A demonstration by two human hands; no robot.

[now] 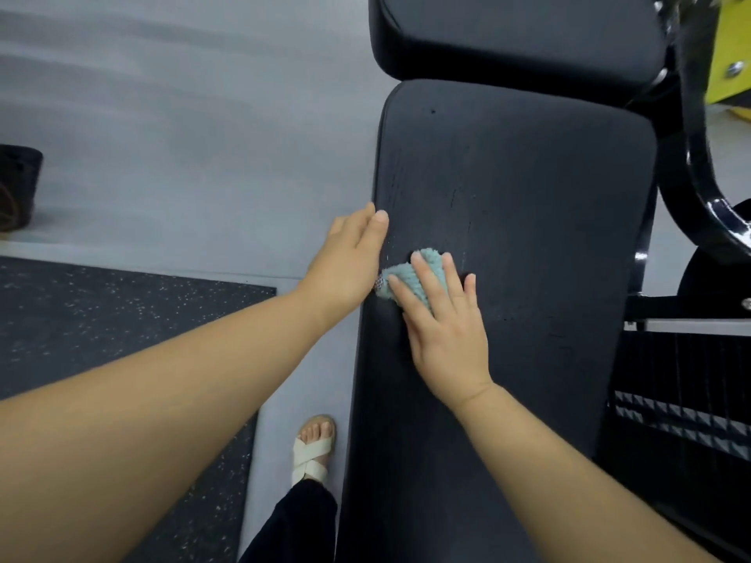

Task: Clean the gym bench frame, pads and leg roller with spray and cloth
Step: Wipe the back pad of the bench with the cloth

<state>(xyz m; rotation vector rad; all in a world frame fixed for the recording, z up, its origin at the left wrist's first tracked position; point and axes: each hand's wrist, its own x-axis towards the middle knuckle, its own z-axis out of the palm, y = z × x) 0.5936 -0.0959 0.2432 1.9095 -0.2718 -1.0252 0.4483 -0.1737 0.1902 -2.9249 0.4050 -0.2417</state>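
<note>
Forearms reach to the long pad (528,237): right hand (445,335) presses a cloth (422,274) flat-fingered near its left edge; left hand (349,258), open, braces that edge. Pad wiping is in hand; next, sweep the cloth toward the pad's right side.

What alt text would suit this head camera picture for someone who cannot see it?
A person's right hand presses a teal cloth flat on a black bench pad, while the left hand rests on the pad's edge.

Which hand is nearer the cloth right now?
Right. The right hand lies flat on top of the cloth, pressing it to the long pad. The left hand rests on the pad's left edge, just beside the cloth.
</note>
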